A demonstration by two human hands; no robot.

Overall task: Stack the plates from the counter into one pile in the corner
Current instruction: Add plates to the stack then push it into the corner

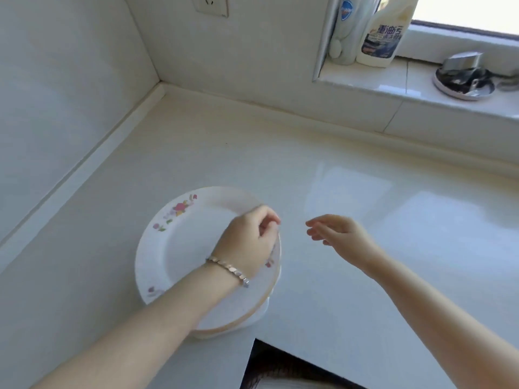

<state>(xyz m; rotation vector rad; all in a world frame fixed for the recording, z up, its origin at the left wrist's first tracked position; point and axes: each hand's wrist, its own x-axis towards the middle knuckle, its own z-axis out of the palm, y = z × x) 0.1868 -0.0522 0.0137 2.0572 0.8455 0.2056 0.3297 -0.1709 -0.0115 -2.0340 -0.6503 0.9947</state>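
1. Pile location: the plates point(241, 321) lie stacked near the front edge of the table point(365, 220), well apart from the corner point(163, 91) where the two walls meet. The pile is not yet at its target.
2. Top item: the floral plate point(191, 248) sits uppermost, over a beige-rimmed plate point(261, 310). The rims are offset, so the pile is not squared.
3. Left hand point(247, 240): it reaches across the floral plate. Its fingers point(269, 220) curl over the right-hand rim and pinch it, judged a grip for seating or aligning this plate.
4. Right hand point(342, 234): it hovers near the pile without touching it. Its fingers point(317, 223) are loosely extended and hold nothing – probably ready to support the pile's right side.
5. Next move, as a judgement: square the rims, then shift the whole pile to the corner – support it from both sides
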